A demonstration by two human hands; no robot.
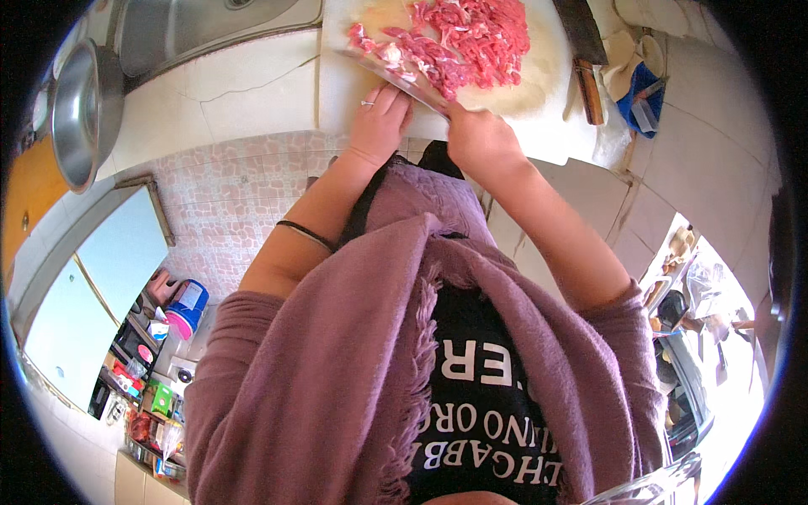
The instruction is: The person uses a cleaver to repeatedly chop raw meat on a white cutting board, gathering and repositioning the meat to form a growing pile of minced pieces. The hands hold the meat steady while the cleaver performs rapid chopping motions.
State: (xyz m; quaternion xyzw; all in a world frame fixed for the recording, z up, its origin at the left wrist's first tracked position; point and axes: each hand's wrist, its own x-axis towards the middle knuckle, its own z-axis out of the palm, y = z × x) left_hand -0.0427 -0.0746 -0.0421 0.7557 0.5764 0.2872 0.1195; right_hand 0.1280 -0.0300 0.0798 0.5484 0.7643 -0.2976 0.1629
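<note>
Sliced raw red meat [480, 38] lies heaped on a pale cutting board [546, 117] on the counter. My right hand [483, 136] grips the handle end of a kitchen knife [404, 83], whose blade slants to the upper left along the near edge of the meat. Close to the blade on its near side is my left hand [382, 120], a ring on one finger, its fingertips by the blade. Whether those fingertips press on the blade or only on the board cannot be told.
A cleaver [587, 88] with a wooden handle lies right of the board, near a blue packet [641, 104] and a clear plastic bag [611, 139]. At the upper left are a steel sink [183, 31] and a steel bowl [88, 117] at the counter's edge.
</note>
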